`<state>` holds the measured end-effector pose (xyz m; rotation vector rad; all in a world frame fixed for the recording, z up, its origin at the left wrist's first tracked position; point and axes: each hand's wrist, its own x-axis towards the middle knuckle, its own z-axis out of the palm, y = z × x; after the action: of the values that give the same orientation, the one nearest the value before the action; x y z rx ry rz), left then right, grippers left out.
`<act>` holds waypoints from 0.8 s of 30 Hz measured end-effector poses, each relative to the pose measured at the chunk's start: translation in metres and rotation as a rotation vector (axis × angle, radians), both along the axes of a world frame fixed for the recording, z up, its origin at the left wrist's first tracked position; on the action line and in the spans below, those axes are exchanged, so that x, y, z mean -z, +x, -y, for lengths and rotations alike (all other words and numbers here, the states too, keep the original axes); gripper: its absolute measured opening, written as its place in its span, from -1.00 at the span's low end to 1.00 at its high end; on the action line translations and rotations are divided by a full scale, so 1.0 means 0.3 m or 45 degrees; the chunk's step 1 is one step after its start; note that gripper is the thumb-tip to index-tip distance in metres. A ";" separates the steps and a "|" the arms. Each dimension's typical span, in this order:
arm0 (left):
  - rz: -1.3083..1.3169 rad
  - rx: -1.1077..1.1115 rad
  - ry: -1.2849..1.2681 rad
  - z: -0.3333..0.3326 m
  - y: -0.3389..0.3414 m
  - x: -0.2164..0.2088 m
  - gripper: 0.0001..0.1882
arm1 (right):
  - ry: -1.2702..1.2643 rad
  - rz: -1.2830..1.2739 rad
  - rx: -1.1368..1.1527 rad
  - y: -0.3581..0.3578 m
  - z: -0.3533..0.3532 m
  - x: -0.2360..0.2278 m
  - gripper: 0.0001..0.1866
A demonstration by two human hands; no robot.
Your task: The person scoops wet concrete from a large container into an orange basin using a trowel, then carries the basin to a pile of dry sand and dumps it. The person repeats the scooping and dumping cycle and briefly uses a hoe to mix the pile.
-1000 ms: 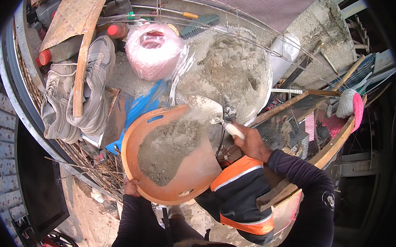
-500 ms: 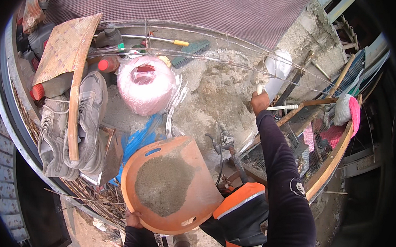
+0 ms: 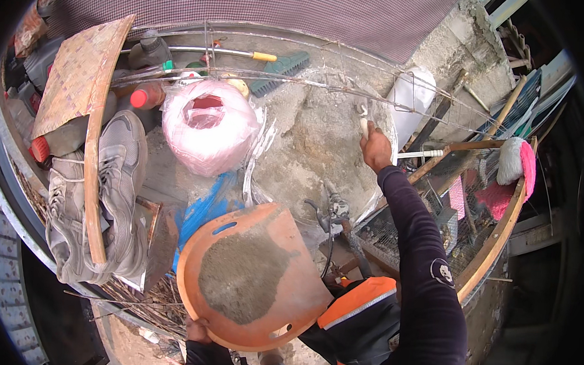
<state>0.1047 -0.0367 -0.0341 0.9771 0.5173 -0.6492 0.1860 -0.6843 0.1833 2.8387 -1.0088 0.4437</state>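
My left hand (image 3: 197,329) grips the near left rim of an orange plastic pan (image 3: 308,279) with cut-out handles. A flat heap of grey sandy mix (image 3: 237,279) lies in the pan. Farther off, my right hand (image 3: 377,149) is closed around the pale handle of a trowel (image 3: 364,125). The trowel's blade is hard to make out against the larger heap of grey sandy mix (image 3: 321,134), which lies on a white sack-like sheet.
Left of the heap sit a pink plastic-wrapped roll (image 3: 208,138) and grey sneakers (image 3: 120,180). Thin metal rods (image 3: 297,81) cross behind it. A bicycle handlebar (image 3: 337,208) and a black-and-orange bag (image 3: 357,321) lie near the pan. A wood-framed mesh box (image 3: 486,252) stands right.
My right hand has moved left and slightly nearer with the trowel, over the grey heap. My left hand still holds the pan, which has barely shifted. The view has tilted a little.
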 end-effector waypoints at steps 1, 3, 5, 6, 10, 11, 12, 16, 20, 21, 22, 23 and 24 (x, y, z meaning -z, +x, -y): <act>0.010 0.004 0.009 -0.001 -0.006 0.006 -0.46 | 0.001 -0.054 0.013 -0.024 -0.011 -0.002 -0.47; 0.042 0.012 0.028 0.000 -0.002 0.006 -0.45 | 0.009 -0.130 0.004 -0.065 -0.038 -0.014 -0.48; 0.049 -0.001 -0.022 0.010 0.002 -0.022 -0.44 | 0.014 -0.187 -0.037 -0.114 -0.053 -0.026 -0.48; 0.052 -0.006 -0.051 0.021 0.003 -0.037 -0.43 | 0.000 -0.230 -0.058 -0.140 -0.053 -0.024 -0.46; 0.055 0.005 -0.039 0.000 -0.002 0.008 -0.45 | 0.065 -0.319 -0.235 -0.227 -0.102 -0.055 -0.48; 0.060 0.013 -0.033 -0.005 -0.002 0.014 -0.45 | 0.114 -0.252 -0.190 -0.252 -0.119 -0.057 -0.48; 0.065 0.019 -0.027 -0.009 -0.006 0.019 -0.45 | 0.164 -0.184 -0.147 -0.275 -0.137 -0.059 -0.48; 0.073 0.013 -0.136 0.014 -0.010 0.019 -0.43 | 0.304 0.148 0.024 -0.425 -0.040 0.054 -0.61; 0.067 0.017 -0.083 -0.007 -0.009 0.019 -0.41 | 1.031 0.099 0.428 -0.484 -0.077 0.131 -0.72; 0.086 0.021 -0.055 -0.010 -0.007 0.026 -0.41 | 1.171 0.204 0.457 -0.469 -0.086 0.146 -0.73; 0.100 0.011 -0.048 -0.014 -0.008 0.031 -0.41 | 1.310 0.310 0.484 -0.442 -0.101 0.172 -0.73; 0.117 0.001 -0.042 -0.015 -0.008 0.038 -0.41 | 1.449 0.418 0.509 -0.405 -0.120 0.194 -0.72; 0.129 0.000 -0.033 -0.015 -0.010 0.039 -0.42 | 1.512 0.533 0.520 -0.342 -0.137 0.191 -0.70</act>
<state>0.1017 -0.0323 -0.0458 0.9805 0.4188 -0.6022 0.0833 -0.6432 0.1259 3.2888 -2.5885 0.5125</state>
